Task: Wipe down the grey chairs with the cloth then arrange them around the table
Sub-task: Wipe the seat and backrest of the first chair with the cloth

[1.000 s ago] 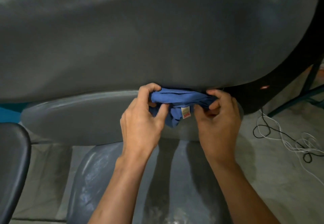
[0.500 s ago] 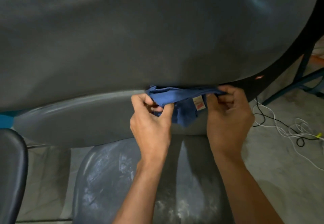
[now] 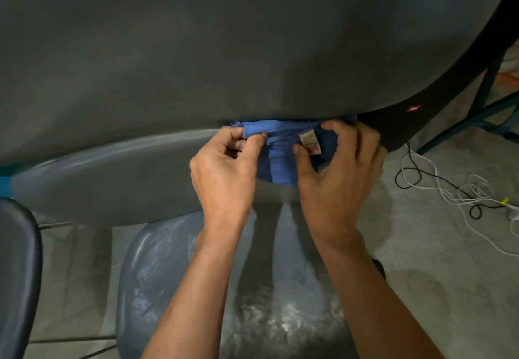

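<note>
Where view looks down, large grey chair back point(image 3: 224, 50) fills upper frame, smooth, dull sheen, dark edge at right. Below it, grey chair seat point(image 3: 174, 288), scuffed, whitish streaks. Left hand point(image 3: 224, 167) and right hand point(image 3: 337, 170) side by side, each pinching blue cloth point(image 3: 280, 162) at chair back's lower edge. Cloth bunched, stitched hem on top, small white-red label point(image 3: 310, 142).

Soft blue woven cloth point(image 3: 280, 167), smooth semi-glossy grey plastic chair point(image 3: 196, 50), rough matt concrete floor point(image 3: 449, 288)
</note>
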